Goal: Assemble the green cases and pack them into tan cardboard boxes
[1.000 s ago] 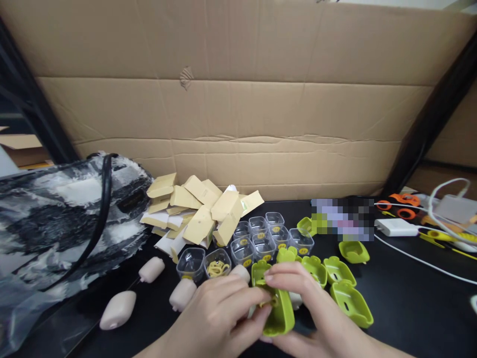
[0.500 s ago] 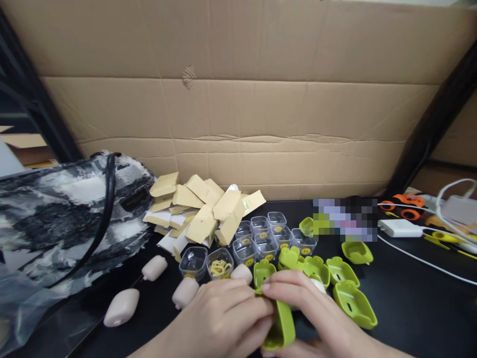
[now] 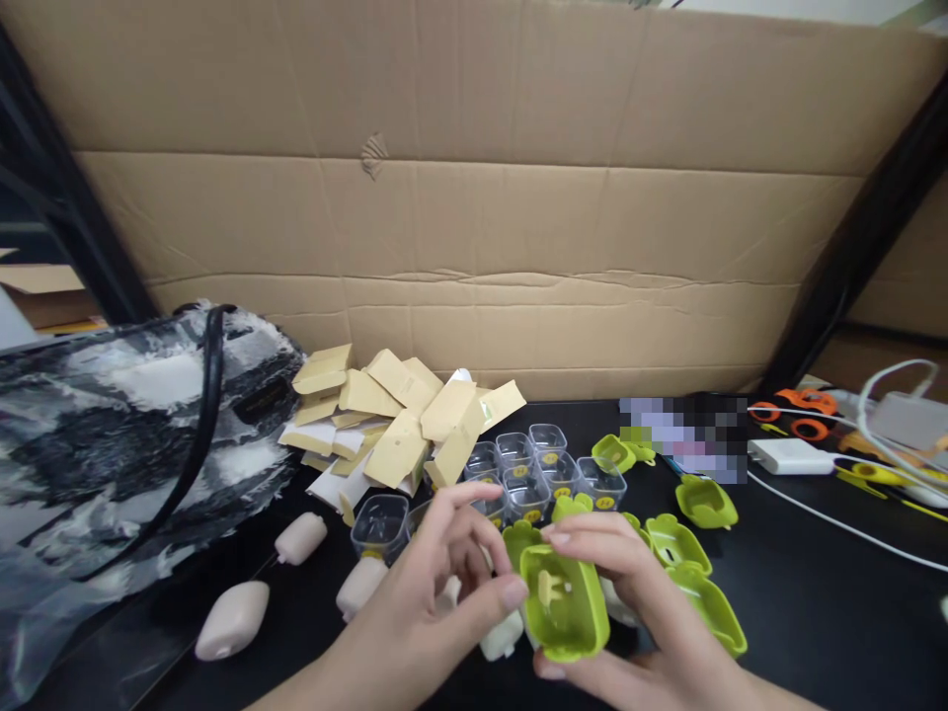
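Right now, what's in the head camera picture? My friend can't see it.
The right hand grips a lime-green shell, hollow side up; the left hand touches its edge with the thumb. Around them on the black table lie more green shells, small clear cups and tan cards, before a cardboard wall.

A large creased cardboard sheet (image 3: 474, 197) stands upright along the far edge of the black worktop (image 3: 815, 622), closing it off across nearly its whole width. A dark frame bar (image 3: 51, 207) slants up at the sheet's left end and a second bar (image 3: 863, 247) at its right end. The light is soft and even.
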Demonstrator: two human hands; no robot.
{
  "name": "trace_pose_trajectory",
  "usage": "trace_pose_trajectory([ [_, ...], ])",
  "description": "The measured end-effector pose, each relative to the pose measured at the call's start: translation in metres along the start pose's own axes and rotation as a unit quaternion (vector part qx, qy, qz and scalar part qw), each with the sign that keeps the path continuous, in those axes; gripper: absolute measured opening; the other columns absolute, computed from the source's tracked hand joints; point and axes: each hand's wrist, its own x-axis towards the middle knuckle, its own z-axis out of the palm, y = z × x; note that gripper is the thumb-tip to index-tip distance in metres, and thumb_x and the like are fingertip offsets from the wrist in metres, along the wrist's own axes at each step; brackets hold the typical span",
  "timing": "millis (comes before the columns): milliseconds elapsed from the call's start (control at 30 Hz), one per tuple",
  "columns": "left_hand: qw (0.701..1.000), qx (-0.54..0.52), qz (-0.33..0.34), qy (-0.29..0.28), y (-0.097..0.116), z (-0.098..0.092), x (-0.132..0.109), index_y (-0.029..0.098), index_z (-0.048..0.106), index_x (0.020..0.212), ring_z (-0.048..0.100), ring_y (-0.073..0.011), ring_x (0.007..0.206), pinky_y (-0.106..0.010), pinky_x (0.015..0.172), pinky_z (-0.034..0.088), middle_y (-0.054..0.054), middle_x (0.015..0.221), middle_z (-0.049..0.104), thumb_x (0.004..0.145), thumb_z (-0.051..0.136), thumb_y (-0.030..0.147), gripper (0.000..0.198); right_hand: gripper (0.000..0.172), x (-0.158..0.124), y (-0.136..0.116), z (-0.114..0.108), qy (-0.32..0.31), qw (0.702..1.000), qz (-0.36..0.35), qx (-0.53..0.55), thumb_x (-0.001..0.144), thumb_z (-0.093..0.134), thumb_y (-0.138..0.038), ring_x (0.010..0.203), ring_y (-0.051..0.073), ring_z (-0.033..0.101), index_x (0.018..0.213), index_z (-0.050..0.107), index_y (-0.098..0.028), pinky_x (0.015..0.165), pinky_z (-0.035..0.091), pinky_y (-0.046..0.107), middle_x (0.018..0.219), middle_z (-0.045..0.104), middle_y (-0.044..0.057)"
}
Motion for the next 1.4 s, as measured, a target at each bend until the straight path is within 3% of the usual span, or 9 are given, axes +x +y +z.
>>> trace_pose_trajectory([
  [67, 0.984, -0.124, -0.119, -0.055, -0.004, 0.004, 0.003, 0.023, 0.055, 0.114, 0.056, -0.0088, 0.059, -0.020, 0.055, 0.047, 0.003, 0.079, 0.062, 0.082, 0.069, 0.041, 0.039, 0.044, 0.001, 0.001, 0.001, 0.000, 1.000, -0.012, 0.005, 0.088, 0.066, -0.031, 0.105, 0.018, 0.063, 0.126, 0.045, -0.022, 0.089, 0.053, 0.022, 0.109, 0.063, 0.008],
  [167, 0.953, -0.232, -0.175, -0.091, -0.002, 0.008, 0.007, 0.019, 0.062, 0.101, 0.060, -0.0083, 0.062, -0.020, 0.061, 0.048, 0.001, 0.080, 0.067, 0.072, 0.078, 0.045, 0.042, 0.046, 0.001, 0.003, 0.002, -0.013, 0.999, -0.042, -0.005, 0.090, 0.063, -0.038, 0.104, 0.018, 0.066, 0.128, 0.043, -0.022, 0.088, 0.054, 0.023, 0.110, 0.067, 0.009],
  [300, 0.945, -0.267, -0.163, -0.093, 0.005, 0.009, 0.009, 0.021, 0.066, 0.096, 0.062, -0.0083, 0.072, -0.020, 0.068, 0.049, 0.002, 0.081, 0.070, 0.075, 0.079, 0.036, 0.029, 0.047, -0.002, 0.009, 0.005, -0.009, 0.997, -0.077, -0.017, 0.089, 0.062, -0.042, 0.093, 0.019, 0.069, 0.128, 0.045, -0.022, 0.077, 0.056, 0.028, 0.107, 0.070, 0.009],
  [467, 0.945, -0.292, -0.128, -0.073, -0.001, 0.011, 0.004, 0.021, 0.065, 0.090, 0.062, -0.0076, 0.076, -0.018, 0.068, 0.048, 0.003, 0.085, 0.069, 0.078, 0.078, 0.029, 0.020, 0.052, -0.004, 0.011, 0.007, 0.005, 0.997, -0.073, -0.004, 0.087, 0.066, -0.039, 0.093, 0.021, 0.069, 0.131, 0.044, -0.022, 0.076, 0.056, 0.030, 0.110, 0.069, 0.010],
  [767, 0.945, -0.304, -0.110, -0.043, -0.010, 0.018, 0.002, 0.018, 0.063, 0.085, 0.060, -0.0050, 0.068, -0.014, 0.063, 0.047, 0.004, 0.077, 0.068, 0.077, 0.079, 0.030, 0.021, 0.056, -0.005, 0.008, 0.006, 0.001, 0.998, -0.067, 0.008, 0.086, 0.068, -0.037, 0.105, 0.021, 0.067, 0.134, 0.042, -0.022, 0.087, 0.056, 0.029, 0.115, 0.069, 0.011],
  [967, 0.935, -0.335, -0.086, -0.083, -0.016, 0.018, 0.002, 0.020, 0.059, 0.090, 0.065, -0.0049, 0.078, -0.012, 0.069, 0.046, 0.004, 0.087, 0.070, 0.077, 0.079, 0.023, 0.023, 0.055, -0.007, 0.011, 0.008, -0.009, 0.997, -0.075, 0.017, 0.088, 0.065, -0.034, 0.106, 0.021, 0.067, 0.136, 0.041, -0.022, 0.086, 0.056, 0.028, 0.117, 0.068, 0.012],
  [1067, 0.938, -0.326, -0.094, -0.072, -0.014, 0.018, 0.002, 0.019, 0.059, 0.088, 0.063, -0.0035, 0.076, -0.011, 0.067, 0.045, 0.005, 0.083, 0.067, 0.080, 0.077, 0.021, 0.020, 0.055, -0.008, 0.011, 0.007, -0.013, 0.997, -0.077, 0.010, 0.089, 0.064, -0.035, 0.107, 0.021, 0.066, 0.137, 0.040, -0.021, 0.087, 0.056, 0.028, 0.118, 0.067, 0.013],
  [1400, 0.962, -0.241, -0.127, -0.029, -0.001, 0.024, 0.001, 0.019, 0.044, 0.072, 0.051, -0.0064, 0.064, -0.015, 0.058, 0.039, 0.006, 0.072, 0.056, 0.070, 0.081, 0.038, 0.042, 0.045, -0.009, 0.012, 0.009, -0.027, 0.992, -0.122, -0.031, 0.096, 0.052, -0.033, 0.105, 0.020, 0.067, 0.137, 0.040, -0.018, 0.083, 0.055, 0.029, 0.117, 0.069, 0.013],
])
